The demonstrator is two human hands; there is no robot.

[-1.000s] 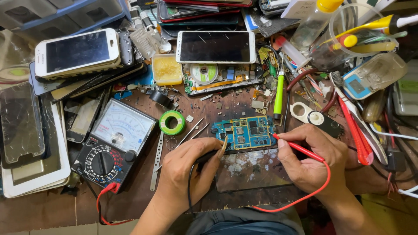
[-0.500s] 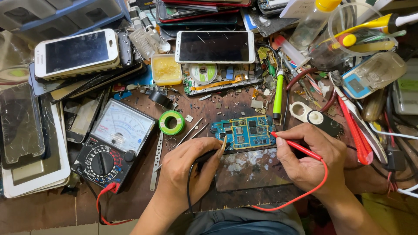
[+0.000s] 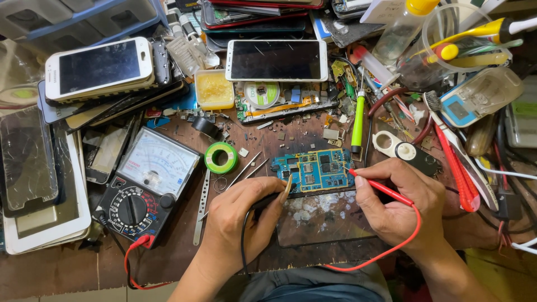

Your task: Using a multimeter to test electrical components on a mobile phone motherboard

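Red plastic marks the probe (image 3: 380, 190) pinched in the right hand (image 3: 400, 210), its tip touching the right edge of the blue circuit board (image 3: 313, 170). The left hand (image 3: 240, 221) is closed on a black probe (image 3: 274, 197), tip seemingly at the board's lower left corner. Both wrists rest near the board for steadiness. The analog multimeter (image 3: 145, 184) lies left of the board, dial readable.

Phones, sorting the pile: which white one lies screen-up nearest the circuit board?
The white phone lying level straight behind the blue circuit board; the other white phone sits tilted atop the far-left stack.
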